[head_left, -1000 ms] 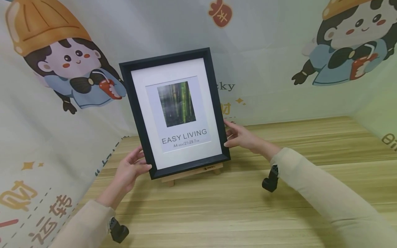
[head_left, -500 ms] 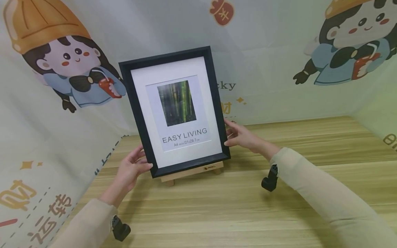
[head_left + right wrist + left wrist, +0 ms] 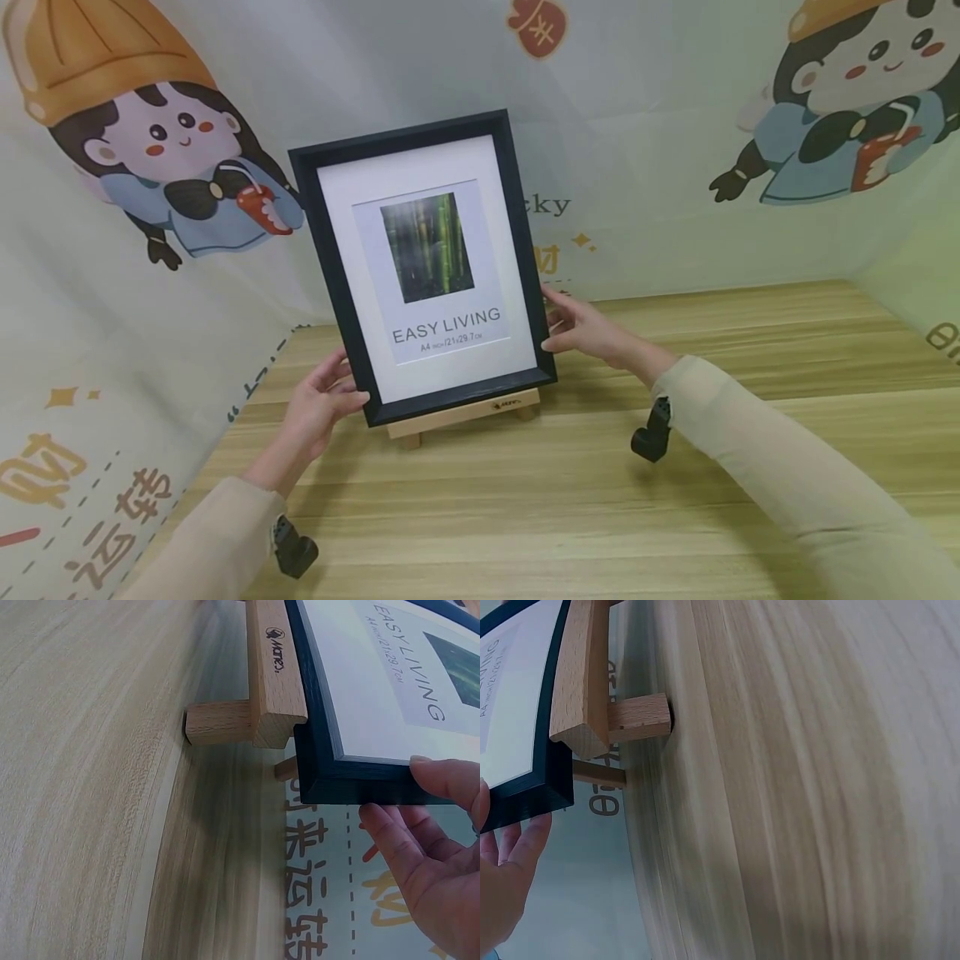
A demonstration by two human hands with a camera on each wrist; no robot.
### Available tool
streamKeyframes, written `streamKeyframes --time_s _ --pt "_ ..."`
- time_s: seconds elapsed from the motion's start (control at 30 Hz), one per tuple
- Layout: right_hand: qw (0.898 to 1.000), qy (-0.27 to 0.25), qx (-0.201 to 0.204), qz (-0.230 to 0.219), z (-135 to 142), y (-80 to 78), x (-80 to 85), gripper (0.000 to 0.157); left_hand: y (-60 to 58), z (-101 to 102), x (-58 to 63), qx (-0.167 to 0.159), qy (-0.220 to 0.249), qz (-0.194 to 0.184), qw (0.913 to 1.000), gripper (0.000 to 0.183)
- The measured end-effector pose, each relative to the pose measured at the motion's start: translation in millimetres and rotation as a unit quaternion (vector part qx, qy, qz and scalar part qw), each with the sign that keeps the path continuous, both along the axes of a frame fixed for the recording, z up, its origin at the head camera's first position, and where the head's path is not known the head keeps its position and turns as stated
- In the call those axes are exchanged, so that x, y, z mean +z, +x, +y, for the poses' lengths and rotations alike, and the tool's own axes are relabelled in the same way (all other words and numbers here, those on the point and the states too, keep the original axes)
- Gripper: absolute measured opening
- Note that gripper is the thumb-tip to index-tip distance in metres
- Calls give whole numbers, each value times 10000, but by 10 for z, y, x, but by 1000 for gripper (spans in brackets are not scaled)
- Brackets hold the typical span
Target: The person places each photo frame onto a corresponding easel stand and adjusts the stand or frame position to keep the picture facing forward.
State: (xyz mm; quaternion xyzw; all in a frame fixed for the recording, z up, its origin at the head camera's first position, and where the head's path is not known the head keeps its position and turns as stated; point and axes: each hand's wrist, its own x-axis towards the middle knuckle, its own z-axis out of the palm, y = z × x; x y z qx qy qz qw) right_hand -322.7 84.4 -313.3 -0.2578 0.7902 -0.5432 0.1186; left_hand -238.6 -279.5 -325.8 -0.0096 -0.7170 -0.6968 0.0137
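Observation:
A black picture frame (image 3: 363, 333) with a white mat, a bamboo print and the words EASY LIVING stands leaning back on a small wooden easel (image 3: 465, 413). My left hand (image 3: 318, 404) grips its lower left side, thumb on the front and fingers at the edge. On the opposite side, my right hand (image 3: 588, 333) pinches the lower right edge. The right wrist view shows that thumb on the frame's face, with fingertips under the side. In the left wrist view, the easel ledge (image 3: 581, 682) runs along the frame's bottom edge. Most of the easel is hidden behind the frame.
The easel stands on a wood-grain table (image 3: 600, 500). Behind and to the left hangs a pale printed cloth (image 3: 637, 150) with cartoon figures and lettering, close behind the frame. Small black cameras (image 3: 651, 429) are worn on both wrists.
The frame appears slightly higher in the head view, and a little more of the easel's ledge shows beneath it. Both hands keep their hold at the sides.

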Motion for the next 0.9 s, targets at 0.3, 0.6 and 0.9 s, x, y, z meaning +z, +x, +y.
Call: streamKeyframes --time_s 0.3,0.6,0.9 --pt "10000 30 -73 -35 -21 2 12 87 -14 -9 2 -29 43 -34 10000 77" --pt "10000 78 50 -32 -5 3 -1 86 -31 -21 -23 -108 -33 -15 9999 77" --pt "9997 187 118 -40 20 38 -34 84 -24 -25 -57 -124 -114 51 9998 77"
